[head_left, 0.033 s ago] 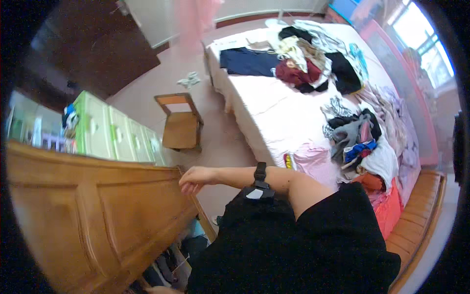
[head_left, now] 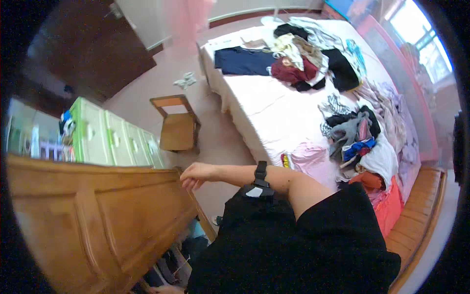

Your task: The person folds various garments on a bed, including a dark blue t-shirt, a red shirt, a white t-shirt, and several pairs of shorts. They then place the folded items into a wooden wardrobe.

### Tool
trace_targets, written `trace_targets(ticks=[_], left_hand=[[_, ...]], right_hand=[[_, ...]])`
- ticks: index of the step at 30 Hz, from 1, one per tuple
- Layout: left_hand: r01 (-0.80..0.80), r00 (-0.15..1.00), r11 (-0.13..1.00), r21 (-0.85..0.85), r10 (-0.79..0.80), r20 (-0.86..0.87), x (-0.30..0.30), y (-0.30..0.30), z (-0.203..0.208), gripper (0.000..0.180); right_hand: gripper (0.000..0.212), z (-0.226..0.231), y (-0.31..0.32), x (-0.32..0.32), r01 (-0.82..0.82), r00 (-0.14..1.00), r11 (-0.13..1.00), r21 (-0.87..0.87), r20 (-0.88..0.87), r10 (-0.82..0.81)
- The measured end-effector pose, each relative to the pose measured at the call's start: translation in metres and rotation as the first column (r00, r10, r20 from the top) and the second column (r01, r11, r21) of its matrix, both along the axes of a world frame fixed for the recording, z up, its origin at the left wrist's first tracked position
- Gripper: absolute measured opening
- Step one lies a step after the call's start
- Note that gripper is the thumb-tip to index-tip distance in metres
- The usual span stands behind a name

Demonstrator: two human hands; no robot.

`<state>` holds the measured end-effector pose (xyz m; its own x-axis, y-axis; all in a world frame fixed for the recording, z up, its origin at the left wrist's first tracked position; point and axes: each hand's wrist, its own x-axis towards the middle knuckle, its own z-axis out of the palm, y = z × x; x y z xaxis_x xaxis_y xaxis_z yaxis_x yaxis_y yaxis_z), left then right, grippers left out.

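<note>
My right arm reaches across to the left from a black sleeve, a black strap (head_left: 261,175) around it. My right hand (head_left: 198,175) is at the upper corner of a brown wooden wardrobe door (head_left: 137,210), its fingers bent over the door's edge. Only a strip of my left hand (head_left: 166,290) shows at the lower picture edge, beside the wardrobe opening; its fingers are hidden. Dark clothes (head_left: 169,264) are in the opening, partly covered by the door and my black top.
A bed (head_left: 249,108) with piled clothes (head_left: 298,68) and a second heap (head_left: 352,134) stands ahead and right. Between bed and wardrobe is a wooden chair (head_left: 178,131). Pale green drawers (head_left: 117,137) stand beyond the door. A crumpled cloth (head_left: 185,80) lies on the floor.
The view has shifted slightly, so the bed and chair appear a little further left and higher. My right hand stays at the door's edge.
</note>
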<state>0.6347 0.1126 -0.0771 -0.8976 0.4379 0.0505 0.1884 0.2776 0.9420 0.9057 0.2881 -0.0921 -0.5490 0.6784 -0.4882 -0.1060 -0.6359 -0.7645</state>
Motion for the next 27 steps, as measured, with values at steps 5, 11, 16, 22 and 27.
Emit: trace_targets(ticks=[5, 11, 16, 22, 27], left_hand=[[0.159, 0.984, 0.986, -0.05, -0.154, 0.09, 0.064, 0.031, 0.005, 0.032], [0.714, 0.674, 0.698, 0.051, -0.706, 0.219, 0.159, 0.176, 0.009, 0.034], [0.927, 0.31, 0.355, 0.121, -0.907, 0.284, 0.284, 0.259, 0.004, 0.029], [0.988, -0.07, 0.003, 0.154, -0.881, 0.467, 0.424, 0.307, -0.023, 0.027], [0.971, -0.238, -0.196, 0.134, -0.797, 0.555, 0.516, 0.35, -0.038, 0.023]], right_hand=[[0.026, -0.012, 0.008, 0.136, 0.45, 0.892, 0.883, -0.134, 0.026, -0.45], [0.024, -0.03, -0.022, 0.259, 0.852, 0.497, 0.486, -0.193, 0.012, -0.867], [0.029, -0.06, -0.088, 0.35, 0.965, 0.202, 0.176, -0.193, 0.122, -0.972], [0.023, -0.09, -0.185, 0.428, 0.916, -0.32, -0.375, -0.143, 0.303, -0.898], [0.019, -0.088, -0.187, 0.46, 0.859, -0.44, -0.504, -0.091, 0.374, -0.817]])
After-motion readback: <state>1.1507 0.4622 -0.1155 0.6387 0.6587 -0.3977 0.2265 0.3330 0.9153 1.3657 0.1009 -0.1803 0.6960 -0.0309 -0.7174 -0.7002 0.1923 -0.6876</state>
